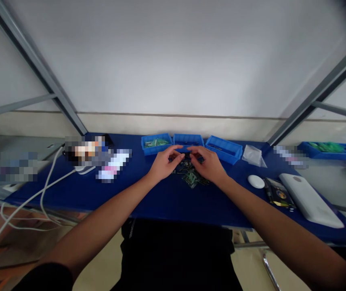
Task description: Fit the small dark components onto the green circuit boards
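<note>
On the blue table, a loose pile of small green circuit boards and dark pieces [191, 178] lies between and under my hands. My left hand [163, 163] hovers at the pile's left side, its index finger and thumb stretched toward the middle with a gap between the tips. Over the right side, my right hand [210, 163] has bent fingers, thumb and index tips close together; whatever they hold, if anything, is too small to make out. Just behind the hands stand a blue bin with green boards [153, 151], a middle blue bin [187, 137] and a right blue bin [236, 152].
On the right lie a clear plastic bag [252, 155], a white round case [256, 181], a dark packet [278, 192] and a long white device [312, 200]. White cables [44, 188] and a blurred-out phone-like item [114, 165] are on the left. Metal posts [66, 107] flank the table.
</note>
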{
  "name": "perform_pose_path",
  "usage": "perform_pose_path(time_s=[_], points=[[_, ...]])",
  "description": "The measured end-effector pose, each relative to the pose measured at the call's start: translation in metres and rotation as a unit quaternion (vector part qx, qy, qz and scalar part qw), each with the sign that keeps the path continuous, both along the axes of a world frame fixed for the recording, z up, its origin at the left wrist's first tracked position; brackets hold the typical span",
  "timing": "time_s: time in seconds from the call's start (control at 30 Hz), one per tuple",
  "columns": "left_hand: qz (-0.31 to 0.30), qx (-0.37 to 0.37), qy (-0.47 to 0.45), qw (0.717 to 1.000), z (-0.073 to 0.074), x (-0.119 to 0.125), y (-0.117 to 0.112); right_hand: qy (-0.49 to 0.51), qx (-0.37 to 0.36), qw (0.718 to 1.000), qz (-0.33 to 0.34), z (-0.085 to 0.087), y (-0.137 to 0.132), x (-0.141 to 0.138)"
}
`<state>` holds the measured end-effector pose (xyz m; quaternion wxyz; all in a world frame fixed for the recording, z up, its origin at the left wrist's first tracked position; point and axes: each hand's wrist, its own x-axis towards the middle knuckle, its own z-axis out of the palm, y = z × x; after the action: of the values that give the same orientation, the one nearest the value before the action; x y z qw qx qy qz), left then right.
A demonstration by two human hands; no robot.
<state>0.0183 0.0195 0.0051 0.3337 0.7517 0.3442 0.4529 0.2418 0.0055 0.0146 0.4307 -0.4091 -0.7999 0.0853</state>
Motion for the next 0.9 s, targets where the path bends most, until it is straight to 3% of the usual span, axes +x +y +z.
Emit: perform_pose_path(time_s=[0.33,0.53,0.67,0.9], points=[[-0.028,-0.006,-0.016,0.999,-0.011,0.002,0.008,0.016,0.045,0.999,0.016,-0.004,0.004,-0.002],[-0.021,-0.054,-0.092,0.994,-0.02,0.002,0.016,0.014,0.041,0.995,0.087,-0.009,0.008,-0.001],[-0.008,-0.061,-0.093,0.994,-0.02,0.0,0.017,0.007,0.033,0.993,0.109,-0.009,0.005,-0.003],[0.032,-0.029,-0.048,0.998,-0.016,-0.003,0.018,0.037,0.071,0.996,0.03,-0.001,0.001,-0.003]])
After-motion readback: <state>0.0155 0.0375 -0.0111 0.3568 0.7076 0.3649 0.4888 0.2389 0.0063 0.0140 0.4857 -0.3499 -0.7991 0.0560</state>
